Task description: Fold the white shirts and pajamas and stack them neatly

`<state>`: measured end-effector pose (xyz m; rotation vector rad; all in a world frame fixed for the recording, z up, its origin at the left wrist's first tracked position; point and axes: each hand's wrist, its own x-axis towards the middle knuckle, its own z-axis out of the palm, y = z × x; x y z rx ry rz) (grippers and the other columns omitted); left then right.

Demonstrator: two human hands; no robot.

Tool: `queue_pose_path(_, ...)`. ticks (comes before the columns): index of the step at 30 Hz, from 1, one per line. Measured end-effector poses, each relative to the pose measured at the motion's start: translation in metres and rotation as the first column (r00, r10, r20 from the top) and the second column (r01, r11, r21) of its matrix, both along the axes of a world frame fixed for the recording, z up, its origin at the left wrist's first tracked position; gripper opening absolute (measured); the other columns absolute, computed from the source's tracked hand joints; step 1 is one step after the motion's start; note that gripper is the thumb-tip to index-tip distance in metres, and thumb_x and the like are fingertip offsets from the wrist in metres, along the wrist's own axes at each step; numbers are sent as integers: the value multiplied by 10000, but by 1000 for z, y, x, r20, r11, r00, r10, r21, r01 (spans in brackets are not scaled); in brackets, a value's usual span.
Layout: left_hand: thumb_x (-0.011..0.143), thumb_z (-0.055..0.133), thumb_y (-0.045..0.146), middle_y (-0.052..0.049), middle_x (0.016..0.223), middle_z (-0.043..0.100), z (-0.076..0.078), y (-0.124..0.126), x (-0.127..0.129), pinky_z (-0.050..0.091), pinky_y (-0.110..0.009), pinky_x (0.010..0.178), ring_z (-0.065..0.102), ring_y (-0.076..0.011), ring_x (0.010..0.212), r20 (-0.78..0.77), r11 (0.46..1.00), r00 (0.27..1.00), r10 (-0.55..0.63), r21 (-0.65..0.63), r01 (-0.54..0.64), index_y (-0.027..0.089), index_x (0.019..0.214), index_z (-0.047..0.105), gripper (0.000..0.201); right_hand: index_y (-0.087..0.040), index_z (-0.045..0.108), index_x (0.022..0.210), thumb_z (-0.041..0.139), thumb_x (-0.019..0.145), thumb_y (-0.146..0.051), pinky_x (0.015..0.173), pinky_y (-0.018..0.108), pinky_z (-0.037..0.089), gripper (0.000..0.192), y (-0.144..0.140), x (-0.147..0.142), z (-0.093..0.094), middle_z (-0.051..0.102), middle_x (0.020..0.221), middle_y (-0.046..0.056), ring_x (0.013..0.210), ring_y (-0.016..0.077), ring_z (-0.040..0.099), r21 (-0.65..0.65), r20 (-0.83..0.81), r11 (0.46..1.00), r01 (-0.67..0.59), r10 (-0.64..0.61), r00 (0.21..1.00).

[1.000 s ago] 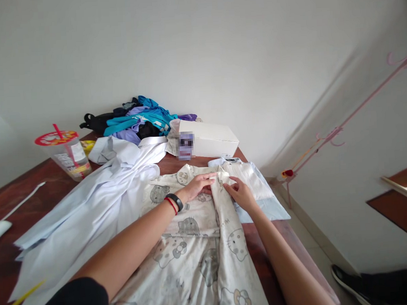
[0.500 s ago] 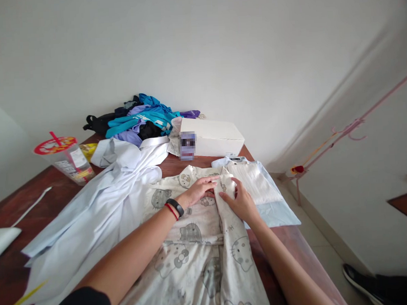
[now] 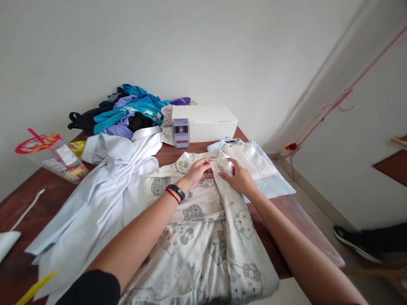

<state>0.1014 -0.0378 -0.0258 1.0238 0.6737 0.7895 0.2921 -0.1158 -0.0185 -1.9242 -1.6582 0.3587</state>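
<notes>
A cream garment printed with cartoon cats (image 3: 201,243) lies spread on the dark wooden table (image 3: 8,208) in front of me. Its right side is folded inward into a long strip. My left hand (image 3: 198,172), with a black band and a red cord on the wrist, rests flat near the collar. My right hand (image 3: 239,179) presses the top of the folded strip, fingers closed on the fabric edge. Both hands meet at the collar.
A pale blue shirt (image 3: 96,194) sprawls to the left. Folded white and light blue clothes (image 3: 255,168) lie at the right. Behind are a white box (image 3: 205,123), a pile of teal, purple and black clothes (image 3: 126,113) and a plastic cup with a red lid (image 3: 50,156). A dark shoe (image 3: 354,242) is on the floor.
The view shifted, showing more of the table's near edge. My hands stay at the collar; the right hand moved slightly inward along the folded strip.
</notes>
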Motion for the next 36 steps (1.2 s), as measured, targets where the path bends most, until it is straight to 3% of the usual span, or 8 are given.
queue_pose_path(4, 900, 708, 248, -83, 1096, 655, 0, 1, 2, 597, -321, 782, 651, -192, 943, -5, 1000, 1000, 6, 2, -6, 163, 1155, 692, 270, -201, 531, 1431, 622, 896, -611, 764, 362, 490, 680, 4, 8, -2, 711, 892, 59, 807, 261, 669, 30, -49, 1000, 10, -8, 999)
queue_pose_path(7, 879, 742, 259, -90, 1124, 663, -1, 1, 3, 598, -326, 791, 655, -200, 962, -25, 999, 1000, -5, 46, 6, 163, 1164, 675, 308, -192, 593, 1336, 555, 935, -590, 727, 341, 507, 566, 11, 23, -4, 696, 876, 43, 725, 211, 666, 91, -227, 994, 59, -37, 973)
queue_pose_path(11, 789, 843, 270, -82, 1086, 681, -4, -4, 5, 588, -318, 753, 668, -197, 891, -124, 975, 992, -16, 218, 43, 182, 1268, 620, 535, -186, 632, 1203, 578, 904, -613, 557, 286, 482, 524, 17, 41, -7, 692, 837, 28, 561, 150, 613, 64, -440, 992, 109, -70, 895)
queue_pose_path(16, 727, 892, 266, -107, 1184, 686, -9, -5, 3, 562, -303, 755, 669, -178, 830, -211, 906, 977, -21, 410, 108, 212, 1417, 545, 774, -188, 652, 1149, 668, 847, -612, 544, 272, 477, 521, 17, 42, -7, 698, 771, 19, 594, 163, 624, 38, -412, 998, 41, -21, 911)
queue_pose_path(23, 690, 895, 199, -112, 1334, 642, -18, 0, 5, 563, -330, 843, 674, -200, 929, -196, 869, 981, 17, 489, 82, 237, 1368, 632, 728, -202, 640, 1232, 745, 796, -551, 585, 289, 486, 568, 11, 34, -1, 695, 740, -4, 627, 175, 626, 9, -321, 997, -77, 76, 944)
queue_pose_path(27, 686, 897, 190, -121, 1381, 616, -21, 3, 6, 558, -342, 876, 665, -215, 977, -192, 859, 981, 32, 506, 71, 230, 1317, 676, 669, -186, 612, 1244, 634, 857, -516, 518, 271, 433, 509, 10, 34, 2, 618, 657, -38, 565, 158, 580, -17, -453, 995, -101, 82, 888)
queue_pose_path(31, 711, 880, 203, -138, 1378, 605, -26, 5, 6, 549, -330, 847, 639, -171, 867, -221, 834, 974, 56, 547, 76, 201, 1308, 682, 630, -192, 497, 1347, 707, 796, -440, 498, 253, 405, 640, 7, 38, 4, 618, 724, -52, 565, 139, 569, -69, -571, 985, -159, 92, 816)
queue_pose_path(36, 738, 858, 220, -137, 1365, 594, -31, 6, 8, 528, -283, 753, 537, -90, 703, -243, 775, 966, 93, 627, 83, 178, 1262, 688, 553, -210, 486, 1370, 767, 765, -441, 535, 263, 438, 705, 5, 39, 3, 591, 687, -74, 569, 135, 559, -25, -533, 977, -210, 165, 830)
